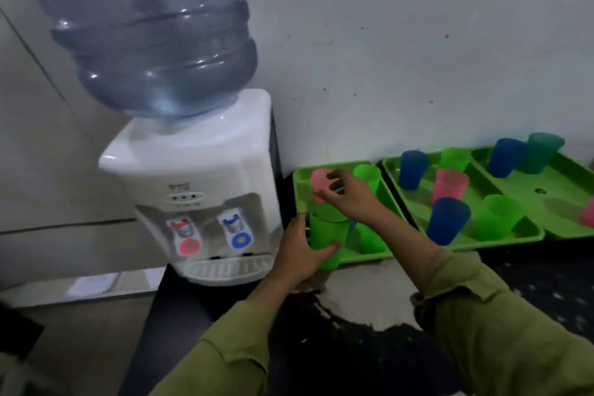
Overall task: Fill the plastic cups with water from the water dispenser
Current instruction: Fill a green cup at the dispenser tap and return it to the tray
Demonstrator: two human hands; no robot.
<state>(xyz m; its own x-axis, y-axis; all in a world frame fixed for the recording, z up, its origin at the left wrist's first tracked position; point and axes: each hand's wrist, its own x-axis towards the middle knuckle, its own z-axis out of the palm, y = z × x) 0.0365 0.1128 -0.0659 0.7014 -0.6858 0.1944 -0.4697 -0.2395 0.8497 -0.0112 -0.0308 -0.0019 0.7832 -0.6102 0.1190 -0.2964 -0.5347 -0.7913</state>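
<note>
A white water dispenser (205,190) with a big blue bottle (154,32) on top stands at the left; it has a red tap (184,235) and a blue tap (238,230). My left hand (300,254) grips a green cup (328,238) at the front of the nearest green tray (300,183). My right hand (348,194) hovers over that tray, fingers loosely curled beside a pink cup (319,180), touching or nearly touching it. Another green cup (368,175) stands behind my right hand.
Two more green trays (482,235) (572,177) lie to the right, holding several upside-down blue, green and pink cups. All sit on a dark counter (337,347) with a worn pale patch. A white wall stands behind.
</note>
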